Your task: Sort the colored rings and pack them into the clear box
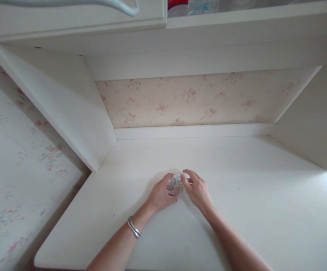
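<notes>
One big white desk (265, 214) fills most of the low part. Two white side boards stand on it, the left board (64, 86) and the right board (307, 109). Above is one white cupboard door (75, 22). One strip of flowery wallpaper (163, 96) shows at the back.

There are two bare hands. The left hand (160, 192) curls around one small clear thing (173, 185), holding it near the middle of the desk. The right hand (198, 190) has its thumb and a finger bent close together at the right end of the clear thing, but I cannot tell if they pinch it or just touch it. One silver bracelet (134, 228) is on the left wrist.

The top edge cuts off the door and a red thing (177, 4) beside it. The bottom edge cuts off both arms. Fingers hide part of the clear thing, so its shape is hard to see. I cannot tell if it touches the desk.
</notes>
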Demonstrator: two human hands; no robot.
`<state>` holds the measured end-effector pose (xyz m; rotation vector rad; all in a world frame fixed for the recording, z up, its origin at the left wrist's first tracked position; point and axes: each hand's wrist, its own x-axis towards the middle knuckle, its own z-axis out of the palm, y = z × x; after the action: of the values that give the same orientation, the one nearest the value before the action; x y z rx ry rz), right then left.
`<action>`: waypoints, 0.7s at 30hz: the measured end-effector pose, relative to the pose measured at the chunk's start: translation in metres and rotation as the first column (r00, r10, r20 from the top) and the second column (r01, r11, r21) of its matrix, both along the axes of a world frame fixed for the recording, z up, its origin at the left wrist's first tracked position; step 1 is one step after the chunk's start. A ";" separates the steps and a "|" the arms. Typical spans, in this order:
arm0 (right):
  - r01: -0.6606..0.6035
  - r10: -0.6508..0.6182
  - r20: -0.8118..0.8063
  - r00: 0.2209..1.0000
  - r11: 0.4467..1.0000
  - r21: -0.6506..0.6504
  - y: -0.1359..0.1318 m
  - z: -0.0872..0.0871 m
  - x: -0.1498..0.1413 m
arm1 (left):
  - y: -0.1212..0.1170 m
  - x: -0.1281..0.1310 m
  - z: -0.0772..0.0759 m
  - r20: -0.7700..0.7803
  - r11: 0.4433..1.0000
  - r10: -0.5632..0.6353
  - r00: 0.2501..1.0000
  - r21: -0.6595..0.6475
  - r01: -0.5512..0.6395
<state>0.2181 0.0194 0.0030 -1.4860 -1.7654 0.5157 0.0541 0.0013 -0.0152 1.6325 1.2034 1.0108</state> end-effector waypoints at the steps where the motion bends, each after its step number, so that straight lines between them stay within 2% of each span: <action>1: 0.023 -0.027 -0.090 0.996 0.999 -0.046 0.003 -0.002 0.003 | 0.000 0.000 -0.001 0.022 1.000 0.010 1.000 -0.008 -0.010; 4: 0.055 -0.110 -0.322 0.940 0.983 -0.175 0.010 -0.006 0.012 | 0.003 -0.005 -0.001 0.116 0.997 0.056 0.992 -0.053 -0.050; 7: 0.051 -0.147 -0.354 0.924 0.962 -0.267 0.014 -0.007 0.019 | 0.013 -0.021 0.003 0.123 0.991 0.129 0.984 -0.056 -0.123; 10: 0.024 -0.112 -0.303 0.946 0.960 -0.278 0.015 -0.009 0.021 | 0.031 -0.051 0.012 -0.033 0.970 0.244 0.969 0.018 -0.243; 13: -0.011 -0.050 -0.264 0.963 0.974 -0.224 0.015 -0.010 0.019 | 0.054 -0.085 0.024 -0.266 0.948 0.311 0.912 0.156 -0.278; 15: -0.032 -0.017 -0.240 0.971 0.979 -0.201 0.015 -0.011 0.017 | 0.070 -0.106 0.031 -0.431 0.927 0.367 0.824 0.247 -0.284; 17: -0.041 -0.005 -0.228 0.974 0.979 -0.197 0.014 -0.012 0.017 | 0.083 -0.123 0.037 -0.578 0.906 0.420 0.699 0.317 -0.282; 21: -0.034 -0.014 -0.217 0.976 0.976 -0.215 0.013 -0.011 0.019 | 0.097 -0.141 0.044 -0.803 0.903 0.424 0.419 0.340 -0.262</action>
<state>0.2366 0.0324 -0.0081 -1.5040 -1.5851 0.8672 -0.0871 0.0979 0.0291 2.1789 2.2760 0.4431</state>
